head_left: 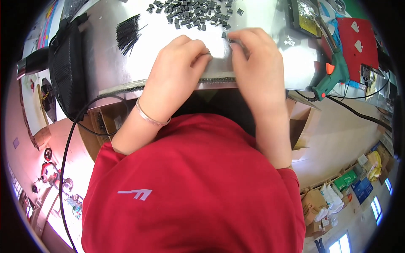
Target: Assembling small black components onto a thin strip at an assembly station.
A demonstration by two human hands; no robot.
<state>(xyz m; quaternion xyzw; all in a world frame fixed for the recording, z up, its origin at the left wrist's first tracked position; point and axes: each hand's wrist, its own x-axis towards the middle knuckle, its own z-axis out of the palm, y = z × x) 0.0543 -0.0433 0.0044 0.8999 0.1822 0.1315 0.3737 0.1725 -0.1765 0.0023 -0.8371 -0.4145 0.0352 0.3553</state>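
Note:
Over the metal tabletop, my left hand (pixel 179 63) is closed, its thumb and index finger pinched together. Whatever lies between those fingertips is too small to make out. To the right, my right hand (pixel 259 61) also pinches, with a tiny dark piece at its fingertips whose kind I cannot tell. A single small black block (pixel 224 35) lies just beside those fingertips. Beyond both hands spreads a pile of small black blocks (pixel 185 13). A bundle of thin black strips (pixel 126 36) lies farther left. Along the near table edge runs a long strip of small dark pieces (pixel 217 80).
At the left edge of the metal table (pixel 99 55) sits a black bag (pixel 67 71), with a black cable (pixel 63 168) hanging down. On the right are a green glue gun (pixel 335 76), a red sheet (pixel 358 46) and a dark-framed tray (pixel 306 19). Cardboard boxes (pixel 314 204) stand behind.

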